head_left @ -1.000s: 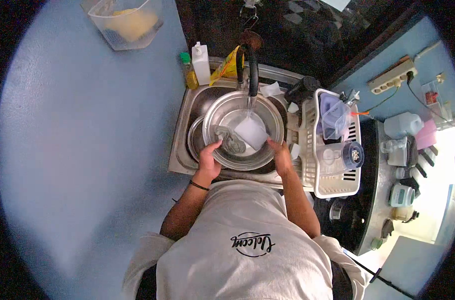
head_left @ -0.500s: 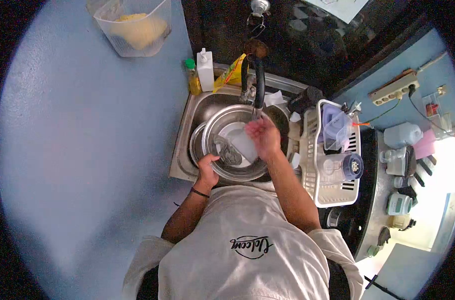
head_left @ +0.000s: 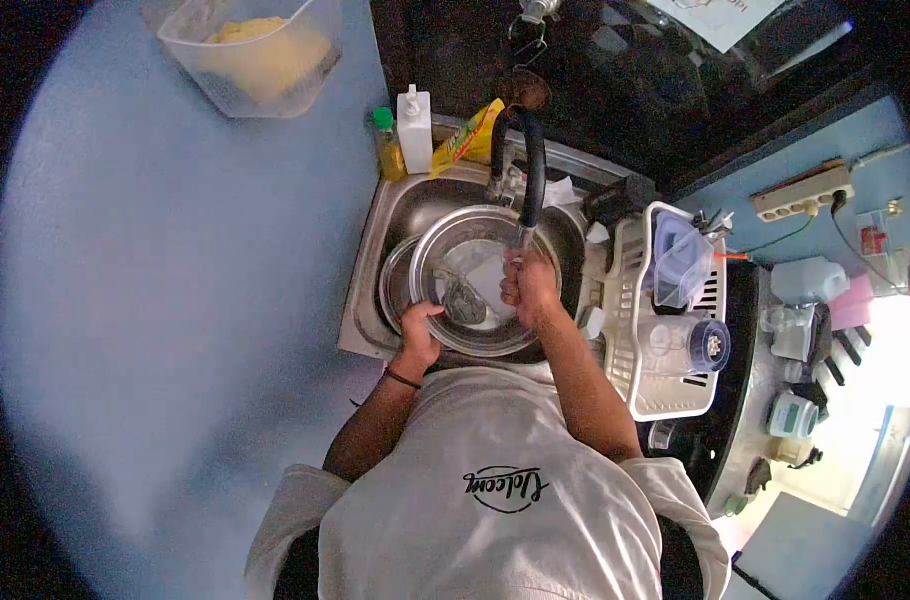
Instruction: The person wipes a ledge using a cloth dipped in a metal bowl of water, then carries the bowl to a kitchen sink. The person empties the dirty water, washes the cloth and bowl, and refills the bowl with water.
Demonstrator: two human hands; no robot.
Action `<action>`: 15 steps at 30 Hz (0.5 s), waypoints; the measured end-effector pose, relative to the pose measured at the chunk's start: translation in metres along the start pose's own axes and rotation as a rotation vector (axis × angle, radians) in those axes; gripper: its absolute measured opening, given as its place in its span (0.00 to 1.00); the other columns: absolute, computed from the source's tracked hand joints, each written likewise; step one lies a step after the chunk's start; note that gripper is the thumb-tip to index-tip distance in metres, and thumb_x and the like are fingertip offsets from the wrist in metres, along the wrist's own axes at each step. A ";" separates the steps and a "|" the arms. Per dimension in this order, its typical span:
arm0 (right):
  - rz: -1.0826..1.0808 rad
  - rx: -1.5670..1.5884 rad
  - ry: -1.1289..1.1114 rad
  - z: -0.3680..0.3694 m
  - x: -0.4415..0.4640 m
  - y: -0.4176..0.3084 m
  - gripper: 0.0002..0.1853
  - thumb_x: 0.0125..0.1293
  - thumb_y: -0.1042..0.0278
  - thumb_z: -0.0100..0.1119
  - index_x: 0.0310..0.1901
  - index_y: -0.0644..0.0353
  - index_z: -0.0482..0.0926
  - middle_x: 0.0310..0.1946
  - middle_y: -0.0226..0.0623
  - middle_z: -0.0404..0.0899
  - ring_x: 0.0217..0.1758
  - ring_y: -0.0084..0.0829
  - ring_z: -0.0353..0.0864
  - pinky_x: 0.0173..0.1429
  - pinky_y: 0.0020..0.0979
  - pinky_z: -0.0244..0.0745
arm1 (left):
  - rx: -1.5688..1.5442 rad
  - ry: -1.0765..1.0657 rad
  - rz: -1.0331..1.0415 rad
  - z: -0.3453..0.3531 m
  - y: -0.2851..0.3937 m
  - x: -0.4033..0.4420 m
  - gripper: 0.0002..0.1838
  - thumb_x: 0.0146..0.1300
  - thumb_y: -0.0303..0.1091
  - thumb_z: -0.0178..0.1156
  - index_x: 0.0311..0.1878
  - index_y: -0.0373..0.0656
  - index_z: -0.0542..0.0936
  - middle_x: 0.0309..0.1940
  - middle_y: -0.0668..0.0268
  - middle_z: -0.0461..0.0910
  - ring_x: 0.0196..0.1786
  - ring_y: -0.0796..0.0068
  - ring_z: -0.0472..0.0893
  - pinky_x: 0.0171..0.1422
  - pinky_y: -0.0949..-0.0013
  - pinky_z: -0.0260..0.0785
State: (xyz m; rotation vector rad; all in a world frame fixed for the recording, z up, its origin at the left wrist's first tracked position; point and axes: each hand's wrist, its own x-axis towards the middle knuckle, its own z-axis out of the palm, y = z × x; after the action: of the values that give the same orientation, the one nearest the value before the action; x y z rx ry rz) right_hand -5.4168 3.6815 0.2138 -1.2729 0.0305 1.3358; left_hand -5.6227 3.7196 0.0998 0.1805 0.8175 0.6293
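Observation:
A round steel basin (head_left: 425,235) sits in the sink, tilted over another metal vessel (head_left: 391,285) at its left. My left hand (head_left: 421,332) grips the basin's near-left rim, thumb on top. Inside the basin lie a crumpled grey cloth-like piece (head_left: 464,301) and some cloudy liquid. Over the basin's right side, just beneath the black hose tap (head_left: 533,170), my right hand (head_left: 531,288) is closed with curled fingers. Whatever it may hold is hidden.
The steel sink (head_left: 400,205) surrounds the basin. Behind stand a green-capped bottle (head_left: 387,150), a white bottle (head_left: 414,130) and a yellow pouch (head_left: 468,140). A white dish rack (head_left: 625,350) with plastic containers is at right. A tub (head_left: 240,70) is upper left.
My right hand has gone from blurred, loosely spread fingers to a closed hand below the tap. My left hand stays on the rim. The view has shifted slightly.

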 end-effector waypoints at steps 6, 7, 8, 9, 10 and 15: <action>-0.498 -0.500 0.180 -0.050 -0.040 -0.017 0.15 0.72 0.53 0.53 0.45 0.57 0.77 0.26 0.28 0.75 0.26 0.21 0.73 0.26 0.27 0.67 | -0.058 -0.036 -0.085 0.029 0.015 -0.011 0.13 0.49 0.31 0.57 0.38 0.38 0.81 0.41 0.60 0.83 0.43 0.60 0.82 0.55 0.58 0.73; -0.489 -0.535 0.208 -0.059 -0.048 -0.022 0.14 0.72 0.54 0.53 0.45 0.57 0.77 0.26 0.29 0.75 0.27 0.21 0.74 0.28 0.27 0.67 | -0.072 -0.040 -0.096 0.027 0.015 -0.009 0.14 0.49 0.31 0.56 0.39 0.37 0.81 0.42 0.59 0.83 0.43 0.60 0.82 0.55 0.58 0.74; -0.483 -0.571 0.235 -0.066 -0.056 -0.029 0.14 0.72 0.56 0.53 0.45 0.58 0.77 0.27 0.30 0.76 0.27 0.22 0.75 0.29 0.28 0.68 | -0.051 -0.051 -0.103 0.026 0.016 -0.006 0.16 0.49 0.32 0.56 0.42 0.37 0.80 0.42 0.58 0.83 0.45 0.58 0.82 0.57 0.56 0.73; -0.476 -0.608 0.260 -0.073 -0.065 -0.038 0.13 0.72 0.57 0.53 0.45 0.59 0.78 0.27 0.31 0.77 0.28 0.22 0.75 0.30 0.28 0.69 | -0.032 -0.063 -0.109 0.026 0.017 -0.003 0.19 0.50 0.34 0.56 0.45 0.37 0.80 0.43 0.57 0.83 0.47 0.56 0.82 0.60 0.54 0.73; -0.457 -0.642 0.245 -0.080 -0.076 -0.048 0.14 0.72 0.57 0.54 0.44 0.60 0.77 0.28 0.32 0.78 0.29 0.23 0.76 0.32 0.29 0.70 | -0.013 -0.076 -0.114 0.028 0.018 0.001 0.21 0.50 0.35 0.56 0.48 0.37 0.79 0.44 0.56 0.83 0.49 0.54 0.82 0.62 0.51 0.72; -0.609 -0.430 0.120 -0.068 -0.155 -0.104 0.19 0.72 0.56 0.52 0.35 0.67 0.78 0.26 0.41 0.80 0.28 0.33 0.78 0.36 0.31 0.72 | -0.017 0.002 -0.114 0.038 0.025 0.008 0.16 0.49 0.32 0.56 0.42 0.37 0.80 0.40 0.59 0.83 0.43 0.58 0.82 0.57 0.57 0.73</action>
State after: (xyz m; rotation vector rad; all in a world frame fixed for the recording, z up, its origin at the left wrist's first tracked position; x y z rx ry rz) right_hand -5.3523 3.5576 0.3546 -1.5553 -0.5459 0.7540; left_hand -5.6026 3.7481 0.1302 0.1168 0.8185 0.5296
